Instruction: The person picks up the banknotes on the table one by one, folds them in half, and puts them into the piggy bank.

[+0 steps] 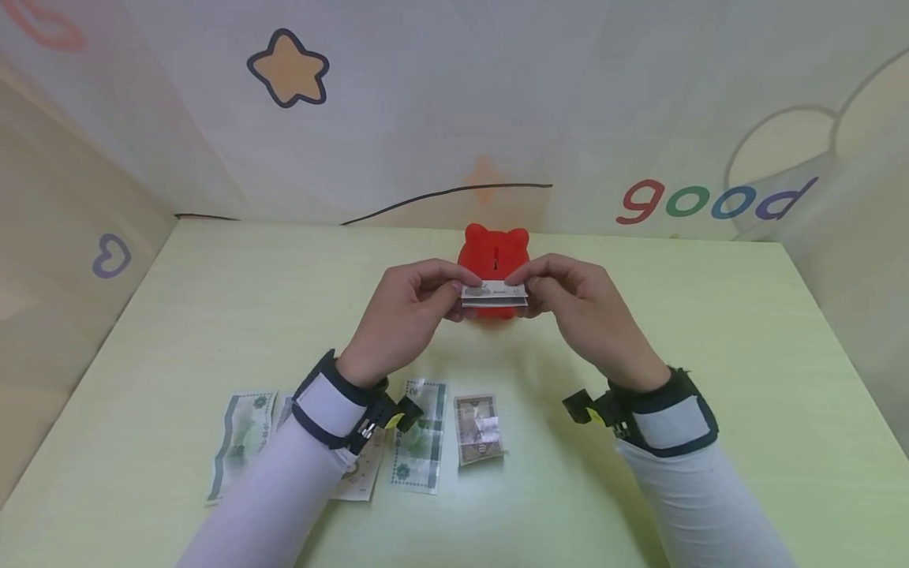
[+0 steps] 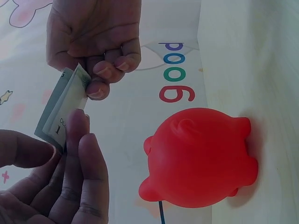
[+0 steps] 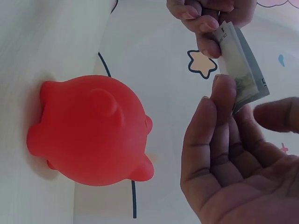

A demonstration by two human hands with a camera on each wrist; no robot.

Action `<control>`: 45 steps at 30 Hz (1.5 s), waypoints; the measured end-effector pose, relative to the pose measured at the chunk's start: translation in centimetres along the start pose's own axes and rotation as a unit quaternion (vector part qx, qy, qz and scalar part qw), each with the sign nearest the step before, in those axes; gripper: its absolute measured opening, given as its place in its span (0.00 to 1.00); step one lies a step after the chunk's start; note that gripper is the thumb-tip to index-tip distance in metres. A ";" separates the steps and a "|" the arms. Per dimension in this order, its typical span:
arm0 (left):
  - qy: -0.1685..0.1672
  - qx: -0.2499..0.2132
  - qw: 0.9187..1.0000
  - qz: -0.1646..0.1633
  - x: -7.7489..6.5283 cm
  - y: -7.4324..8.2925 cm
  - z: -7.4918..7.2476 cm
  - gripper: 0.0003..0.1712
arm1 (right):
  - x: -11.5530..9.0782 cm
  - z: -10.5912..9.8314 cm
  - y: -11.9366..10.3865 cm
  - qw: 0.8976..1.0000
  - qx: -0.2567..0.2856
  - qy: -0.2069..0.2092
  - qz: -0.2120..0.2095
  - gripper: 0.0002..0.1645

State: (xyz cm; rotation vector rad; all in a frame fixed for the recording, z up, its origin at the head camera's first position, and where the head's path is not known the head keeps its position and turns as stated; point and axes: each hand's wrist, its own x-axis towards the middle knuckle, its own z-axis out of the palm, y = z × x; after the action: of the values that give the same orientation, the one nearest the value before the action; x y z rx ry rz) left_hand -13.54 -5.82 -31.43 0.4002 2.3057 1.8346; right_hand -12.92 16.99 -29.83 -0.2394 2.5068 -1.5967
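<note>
A folded banknote (image 1: pixel 494 293) is stretched between my two hands, above and in front of a red piggy bank (image 1: pixel 477 257). My left hand (image 1: pixel 401 315) pinches one end of the note, and my right hand (image 1: pixel 586 315) pinches the other. In the left wrist view the banknote (image 2: pixel 60 112) shows a lengthwise fold with its two halves slightly apart. The piggy bank (image 3: pixel 93 135) stands upright on the table below the hands, untouched. Its dark slot shows on top in the head view, just beyond the note.
Several banknotes lie on the pale table (image 1: pixel 746 355) near its front: a green-white note (image 1: pixel 243 434) at left, others partly under my left forearm, another green note (image 1: pixel 426 465), and a small brown note (image 1: pixel 479 430). A printed cloth wall (image 1: pixel 440 95) rises behind the table.
</note>
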 end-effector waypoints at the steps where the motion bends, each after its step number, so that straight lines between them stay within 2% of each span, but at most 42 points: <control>1: -0.001 0.000 1.000 0.001 0.0 0.0 0.0 0.13 | 0.0 0.0 0.0 1.000 -0.001 -0.001 0.001 0.13; 11: -0.004 0.020 1.000 0.018 0.0 -0.5 0.1 0.16 | -0.1 0.1 0.4 1.000 -0.014 -0.003 -0.011 0.13; 18: -0.011 0.013 1.000 0.016 0.3 -0.5 0.2 0.19 | -0.1 0.1 0.2 0.999 -0.029 0.008 -0.027 0.13; 23: -0.028 0.024 0.999 0.010 0.1 -0.4 0.4 0.18 | -0.4 0.0 0.1 0.999 -0.022 0.016 -0.027 0.15; 28: -0.022 0.036 0.999 0.015 -0.1 0.0 0.4 0.17 | -0.3 0.1 0.1 1.000 -0.004 0.009 -0.017 0.18; 35: -0.018 0.021 0.999 0.028 0.0 -0.2 0.2 0.15 | -0.2 0.2 0.2 1.000 -0.001 -0.005 -0.006 0.15; 45: -0.015 -0.009 0.999 0.033 0.0 -0.2 0.2 0.13 | -0.2 0.3 0.3 1.000 0.005 -0.008 -0.016 0.14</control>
State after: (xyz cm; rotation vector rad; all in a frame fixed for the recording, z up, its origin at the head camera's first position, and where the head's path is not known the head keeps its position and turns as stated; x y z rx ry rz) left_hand -13.52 -5.71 -31.67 0.5033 2.2801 1.8646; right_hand -12.72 16.92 -30.23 -0.2923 2.4951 -1.6112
